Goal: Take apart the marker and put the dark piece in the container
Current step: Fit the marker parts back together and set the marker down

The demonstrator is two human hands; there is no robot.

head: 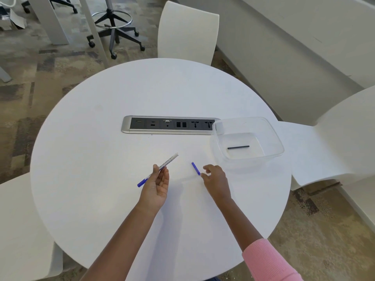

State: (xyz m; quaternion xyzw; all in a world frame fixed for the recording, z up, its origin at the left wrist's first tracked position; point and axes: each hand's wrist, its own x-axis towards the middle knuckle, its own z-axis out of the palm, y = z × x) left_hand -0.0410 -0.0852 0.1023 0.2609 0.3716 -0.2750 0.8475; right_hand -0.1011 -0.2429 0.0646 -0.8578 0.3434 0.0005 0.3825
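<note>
Round white table (pixel 101 149) w/ a silver-framed black socket panel (pixel 168 125) set in it. Near side of panel: white plastic marker barrel (pixel 169 161), dark print along it, blue at one end. Also near side, below panel's right half: small blue plastic piece (pixel 195 168). At panel's right end: clear plastic container (pixel 269 138) w/ a thin dark rod (pixel 238 147) inside. Beyond panel: white moulded chair (pixel 188 33), black-legged stool (pixel 113 27) w/ chrome ring, and carpet (pixel 30 78) mottled grey, brown & beige in patches. Pink ribbed sleeve (pixel 267 260) nearest the camera, far below panel.
</note>
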